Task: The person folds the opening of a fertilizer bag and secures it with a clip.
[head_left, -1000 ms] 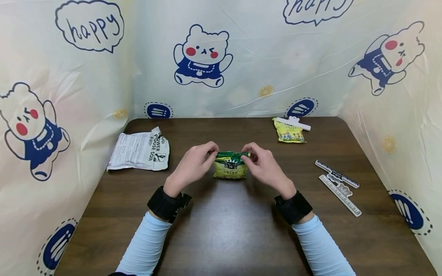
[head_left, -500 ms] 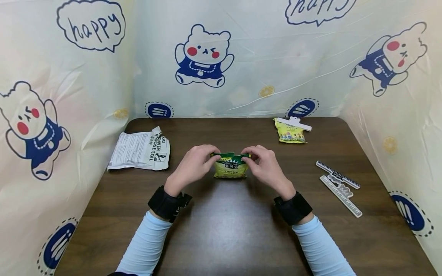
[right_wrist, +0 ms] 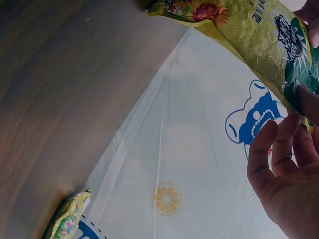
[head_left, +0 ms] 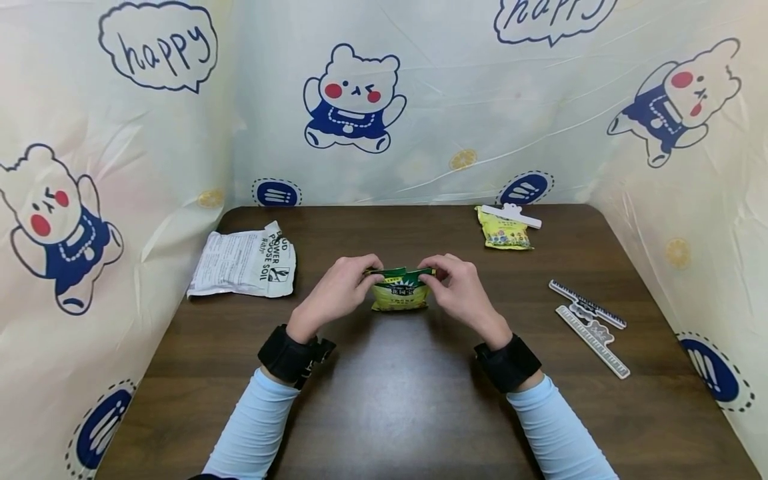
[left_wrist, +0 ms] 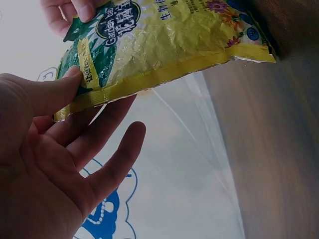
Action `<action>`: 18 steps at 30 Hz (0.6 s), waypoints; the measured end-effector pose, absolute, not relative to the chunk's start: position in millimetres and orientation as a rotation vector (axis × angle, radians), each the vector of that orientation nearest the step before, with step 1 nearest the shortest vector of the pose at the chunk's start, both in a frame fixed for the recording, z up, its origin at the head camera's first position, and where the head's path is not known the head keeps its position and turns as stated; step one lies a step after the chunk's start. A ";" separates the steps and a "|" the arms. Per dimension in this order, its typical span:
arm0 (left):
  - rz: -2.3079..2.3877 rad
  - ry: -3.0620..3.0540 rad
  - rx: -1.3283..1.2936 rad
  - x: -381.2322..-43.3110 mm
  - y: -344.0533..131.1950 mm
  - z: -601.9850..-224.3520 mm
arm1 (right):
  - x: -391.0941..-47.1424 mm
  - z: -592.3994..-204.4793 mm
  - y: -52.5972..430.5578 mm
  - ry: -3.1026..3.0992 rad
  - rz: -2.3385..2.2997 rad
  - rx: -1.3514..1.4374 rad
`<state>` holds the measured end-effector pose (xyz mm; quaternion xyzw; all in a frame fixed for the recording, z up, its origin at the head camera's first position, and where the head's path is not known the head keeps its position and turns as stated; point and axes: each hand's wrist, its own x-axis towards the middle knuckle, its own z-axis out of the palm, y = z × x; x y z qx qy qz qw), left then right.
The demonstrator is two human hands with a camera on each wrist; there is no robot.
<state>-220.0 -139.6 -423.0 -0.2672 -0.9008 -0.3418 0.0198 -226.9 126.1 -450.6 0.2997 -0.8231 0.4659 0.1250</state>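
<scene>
A yellow and green plastic packet [head_left: 401,293] printed with flowers stands upright on the table in the middle of the head view. By its upper left corner, my left hand [head_left: 339,287] pinches it between thumb and fingers. The upper right corner is pinched by my right hand [head_left: 459,290]. Seen from the left wrist, the thumb of the left hand [left_wrist: 65,144] presses the packet's [left_wrist: 164,45] front, with some fingers behind it and one finger standing free. The right wrist view has the right hand [right_wrist: 294,159] gripping the packet's [right_wrist: 249,37] green top end, partly cut off by the frame.
A white soil bag [head_left: 240,262] with a torn end lies at the left. At the back right sits a second yellow packet [head_left: 505,233] with a white clip [head_left: 510,214] across its top. A dark striped clip [head_left: 587,303] and a pale clip [head_left: 593,340] lie at the right.
The packet's top edge has come down slightly and looks flatter, and both hands have sunk a little with it. The other things stay where they were.
</scene>
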 end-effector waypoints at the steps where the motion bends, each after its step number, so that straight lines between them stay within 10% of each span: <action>1: -1.068 -2.794 -0.828 -220.3 -139.6 -423.7 | -227.0 -450.9 126.2 -2.405 1.361 0.872; 18: -1.103 -2.805 -0.742 -223.2 -138.1 -428.8 | -227.2 -448.9 125.0 -2.425 1.252 0.897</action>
